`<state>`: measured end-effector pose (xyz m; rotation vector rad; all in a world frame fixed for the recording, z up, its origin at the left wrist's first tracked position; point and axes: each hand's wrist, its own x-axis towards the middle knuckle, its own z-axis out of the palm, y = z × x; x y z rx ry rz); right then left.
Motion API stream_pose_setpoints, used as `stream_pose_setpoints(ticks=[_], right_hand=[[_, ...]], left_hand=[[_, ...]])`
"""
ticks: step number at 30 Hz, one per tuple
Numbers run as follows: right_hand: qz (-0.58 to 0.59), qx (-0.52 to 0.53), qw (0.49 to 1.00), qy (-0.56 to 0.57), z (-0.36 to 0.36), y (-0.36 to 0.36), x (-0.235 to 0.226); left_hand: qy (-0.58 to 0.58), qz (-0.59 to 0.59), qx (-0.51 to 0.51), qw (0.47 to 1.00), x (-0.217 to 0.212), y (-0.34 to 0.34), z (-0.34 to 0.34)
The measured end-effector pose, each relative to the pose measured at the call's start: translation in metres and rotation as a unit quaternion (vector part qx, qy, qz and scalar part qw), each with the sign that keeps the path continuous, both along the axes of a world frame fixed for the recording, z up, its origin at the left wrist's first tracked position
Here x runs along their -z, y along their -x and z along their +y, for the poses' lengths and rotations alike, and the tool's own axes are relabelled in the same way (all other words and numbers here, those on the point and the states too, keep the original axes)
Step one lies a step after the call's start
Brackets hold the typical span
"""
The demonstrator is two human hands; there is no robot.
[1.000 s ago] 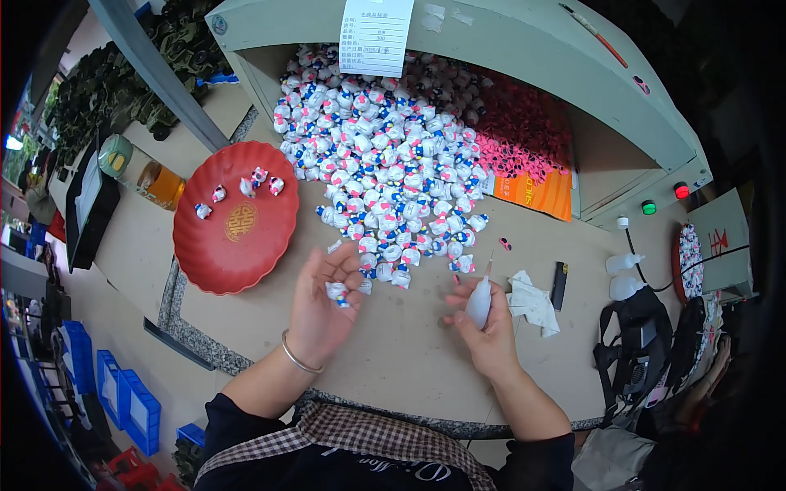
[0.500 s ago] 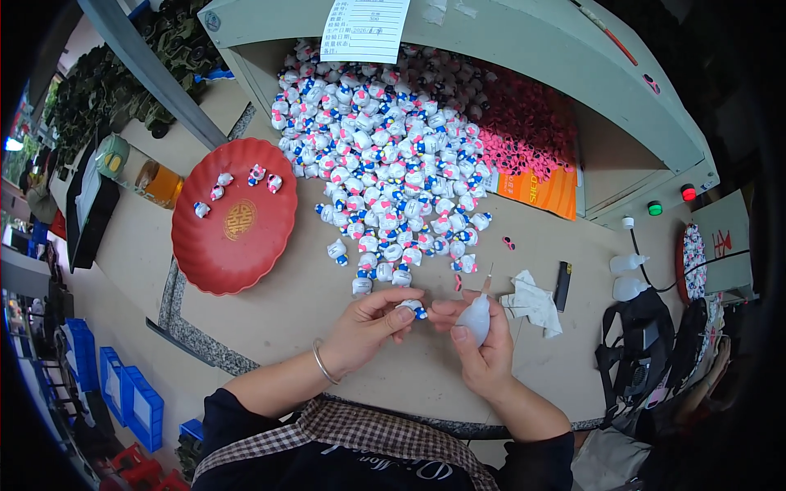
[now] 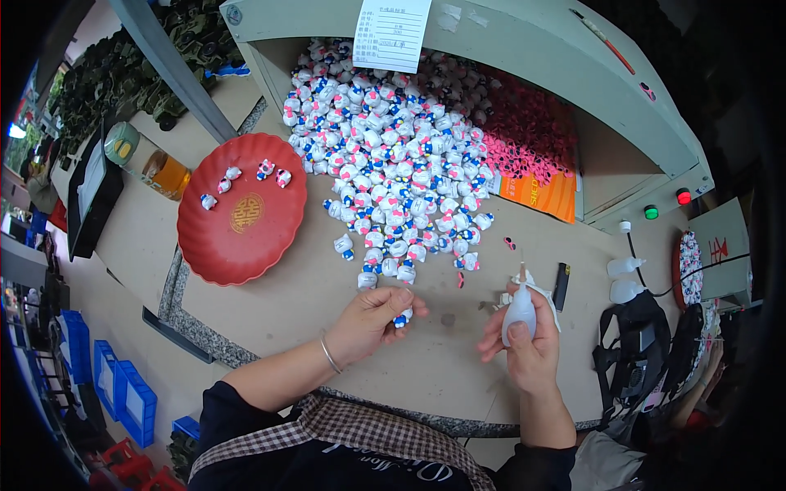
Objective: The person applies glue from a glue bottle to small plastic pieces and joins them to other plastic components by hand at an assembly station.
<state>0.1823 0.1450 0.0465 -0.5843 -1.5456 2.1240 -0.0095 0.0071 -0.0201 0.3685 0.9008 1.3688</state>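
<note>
- Left hand [image 3: 370, 321]: over the surface [image 3: 327, 286] just below the near edge of the toy heap; fingers curled shut on one small figurine [image 3: 402, 317], white with blue and pink, pinched at the fingertips.
- Right hand [image 3: 524, 344]: to the right of the left hand, apart from it; fingers wrapped around a white squeeze bottle [image 3: 519, 311], held upright with its thin nozzle pointing away from the person.
- Heap [image 3: 393, 155]: a large pile of like figurines, white with blue and pink, spilling from the open front of a pale green bin [image 3: 573, 49] onto the surface; the nearest strays lie just above the left hand.
- Pink pieces [image 3: 524, 135]: a mass of small pink parts inside the bin, right of the heap, with an orange sheet [image 3: 544, 195] at their near edge.
- Paper label [image 3: 391, 33]: white printed slip on the bin's upper rim.
- Red plate [image 3: 241, 209]: round, scalloped, left of the heap, well apart from both hands; a few figurines lie along its far side.
- Jar [image 3: 147, 159]: clear, amber liquid, green lid, lying beyond the plate on the left.
- White bottles [image 3: 626, 278]: two, on the surface right of the right hand, beside a black bag [image 3: 634, 360].
- Small black bar [image 3: 562, 285]: just beside the right hand, on the surface.
- Blue crates [image 3: 123, 393]: on the floor, lower left.
</note>
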Motion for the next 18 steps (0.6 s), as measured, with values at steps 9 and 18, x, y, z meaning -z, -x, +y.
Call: stream_pose_setpoints(ticks=[9,18], right_hand=[[-0.058,-0.017,0.998,0.005,-0.014,0.007,0.007],[-0.011,0.046,0.997,-0.068,-0.011,0.009,0.023]], left_hand=[[-0.026,0.102,-0.037,0.994,-0.019,-0.014,0.008],[0.003,0.102,-0.045,0.994,-0.019,-0.012,0.009]])
